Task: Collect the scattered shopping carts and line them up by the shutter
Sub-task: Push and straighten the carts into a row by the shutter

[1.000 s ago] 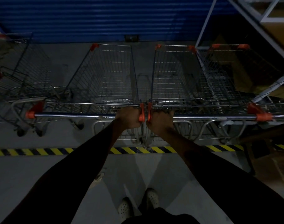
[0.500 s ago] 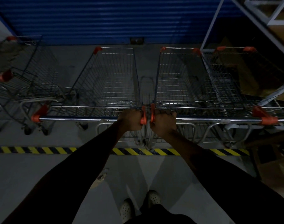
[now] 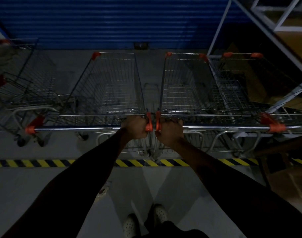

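Shopping carts (image 3: 112, 86), four by blue shutter (image 3: 112, 19), left hand (image 3: 134, 127) and right hand (image 3: 170, 130) each curled round one handle (image 3: 78, 129)

Left cart (image 3: 119, 93) just beside right cart (image 3: 184, 93), both before the shutter (image 3: 112, 23), floor stripe (image 3: 26, 163) at their near end.

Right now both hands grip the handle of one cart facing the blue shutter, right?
No. In the head view each hand has its own cart: the left hand grips the left cart's handle, the right hand grips the right cart's handle. Both carts face the blue shutter.
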Action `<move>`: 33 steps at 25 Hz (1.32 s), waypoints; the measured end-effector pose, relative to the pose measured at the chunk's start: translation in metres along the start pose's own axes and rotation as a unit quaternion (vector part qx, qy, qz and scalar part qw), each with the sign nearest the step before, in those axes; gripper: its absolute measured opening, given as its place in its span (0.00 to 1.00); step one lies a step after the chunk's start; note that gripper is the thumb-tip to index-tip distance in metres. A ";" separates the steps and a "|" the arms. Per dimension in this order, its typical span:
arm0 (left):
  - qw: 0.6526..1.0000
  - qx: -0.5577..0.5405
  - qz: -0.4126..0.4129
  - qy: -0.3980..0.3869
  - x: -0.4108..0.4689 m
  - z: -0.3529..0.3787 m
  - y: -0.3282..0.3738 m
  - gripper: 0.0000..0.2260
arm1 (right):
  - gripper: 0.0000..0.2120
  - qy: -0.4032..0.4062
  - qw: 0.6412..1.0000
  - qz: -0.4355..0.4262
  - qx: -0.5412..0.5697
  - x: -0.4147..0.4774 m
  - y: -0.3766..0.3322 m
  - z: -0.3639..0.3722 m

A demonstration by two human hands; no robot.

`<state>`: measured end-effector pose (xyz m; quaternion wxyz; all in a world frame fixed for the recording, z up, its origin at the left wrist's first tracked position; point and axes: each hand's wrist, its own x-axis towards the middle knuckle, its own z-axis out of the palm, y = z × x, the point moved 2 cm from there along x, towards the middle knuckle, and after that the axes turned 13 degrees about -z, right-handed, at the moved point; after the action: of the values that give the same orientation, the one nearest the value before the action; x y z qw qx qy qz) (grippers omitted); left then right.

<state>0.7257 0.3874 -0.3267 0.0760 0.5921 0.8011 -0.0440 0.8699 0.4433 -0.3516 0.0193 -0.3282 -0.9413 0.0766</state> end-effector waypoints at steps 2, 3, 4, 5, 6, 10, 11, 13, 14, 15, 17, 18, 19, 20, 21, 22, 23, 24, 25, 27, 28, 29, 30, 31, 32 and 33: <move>1.000 -0.001 0.008 -0.007 0.002 -0.001 -0.002 0.11 | 0.30 -0.005 1.000 0.000 -0.002 -0.001 0.000 0.000; 1.000 -0.001 0.009 -0.010 0.003 -0.001 -0.004 0.11 | 0.30 -0.003 1.000 -0.003 -0.002 -0.002 0.000 -0.002; 1.000 -0.002 0.011 -0.011 0.004 -0.001 -0.007 0.10 | 0.30 0.000 1.000 -0.007 0.000 -0.003 0.000 -0.002; 1.000 0.000 0.012 -0.007 0.005 0.000 -0.009 0.10 | 0.29 0.005 1.000 -0.012 0.000 -0.004 0.000 -0.004; 1.000 0.001 0.013 -0.001 0.005 0.000 -0.011 0.10 | 0.29 0.009 1.000 -0.016 -0.003 -0.004 -0.001 -0.004; 1.000 -0.010 0.019 -0.003 0.004 0.002 -0.014 0.10 | 0.24 0.013 1.000 -0.018 0.008 -0.006 -0.002 -0.007; 1.000 -0.007 0.020 -0.009 0.003 0.003 -0.013 0.09 | 0.23 0.015 1.000 -0.021 0.010 -0.006 -0.002 -0.007; 0.999 0.014 0.026 -0.014 0.002 0.003 -0.010 0.08 | 0.23 0.015 1.000 -0.022 0.010 -0.006 -0.001 -0.006; 0.999 0.026 0.029 -0.014 0.002 0.004 -0.008 0.09 | 0.23 0.013 1.000 -0.019 0.013 -0.005 -0.001 -0.004; 0.999 0.036 0.032 -0.014 0.002 0.005 -0.006 0.09 | 0.24 0.011 1.000 -0.016 0.014 -0.005 0.000 -0.003; 0.998 0.051 0.037 -0.009 0.002 0.004 -0.003 0.10 | 0.24 0.014 1.000 -0.016 0.014 -0.004 0.000 -0.003; 0.998 0.054 0.036 -0.006 0.002 0.004 -0.002 0.10 | 0.23 0.019 1.000 -0.017 0.015 -0.005 0.000 -0.004; 0.998 0.054 0.035 0.000 0.001 0.003 -0.003 0.10 | 0.22 0.023 0.999 -0.019 0.017 -0.005 0.000 -0.006; 0.998 0.054 0.036 0.006 -0.001 0.001 -0.003 0.11 | 0.22 0.024 0.999 -0.019 0.019 -0.006 0.000 -0.007; 0.998 0.053 0.038 0.015 -0.003 0.000 -0.003 0.11 | 0.22 0.021 0.999 -0.019 0.019 -0.007 -0.001 -0.009; 0.998 0.053 0.036 0.022 -0.005 -0.001 -0.004 0.11 | 0.22 0.017 1.000 -0.018 0.017 -0.008 -0.001 -0.009; 0.998 0.055 0.028 0.025 -0.006 -0.001 -0.003 0.12 | 0.24 0.013 1.000 -0.017 0.012 -0.008 -0.001 -0.009; 0.998 0.058 0.014 0.022 -0.008 -0.002 -0.002 0.12 | 0.25 0.006 1.000 -0.017 0.006 -0.007 -0.002 -0.009; 0.998 0.055 -0.001 0.015 -0.008 -0.003 0.000 0.13 | 0.26 -0.002 1.000 -0.019 0.003 -0.007 -0.003 -0.010; 0.999 0.032 -0.024 -0.004 -0.009 -0.005 0.004 0.13 | 0.25 -0.011 1.000 -0.022 0.009 -0.008 -0.004 -0.012; 0.999 0.022 -0.031 -0.010 -0.009 -0.006 0.006 0.13 | 0.25 -0.011 1.000 -0.023 0.016 -0.008 -0.003 -0.013; 0.999 0.017 -0.035 -0.014 -0.009 -0.008 0.007 0.13 | 0.26 -0.007 0.999 -0.026 0.020 -0.010 -0.004 -0.014; 0.999 0.014 -0.038 -0.018 -0.009 -0.009 0.008 0.13 | 0.27 -0.001 0.999 -0.027 0.021 -0.011 -0.003 -0.013; 0.999 0.013 -0.043 -0.022 -0.009 -0.009 0.008 0.13 | 0.27 0.000 0.999 -0.025 0.022 -0.011 -0.003 -0.012; 0.998 0.012 -0.050 -0.025 -0.010 -0.008 0.007 0.13 | 0.27 -0.002 1.000 -0.018 0.026 -0.011 -0.003 -0.010; 0.998 0.011 -0.059 -0.027 -0.011 -0.007 0.006 0.13 | 0.28 -0.002 0.999 -0.008 0.033 -0.010 -0.004 -0.008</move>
<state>0.7342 0.3802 -0.3177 0.0888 0.5428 0.8320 -0.0732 0.8764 0.4351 -0.3434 0.0293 -0.3201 -0.9407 0.1081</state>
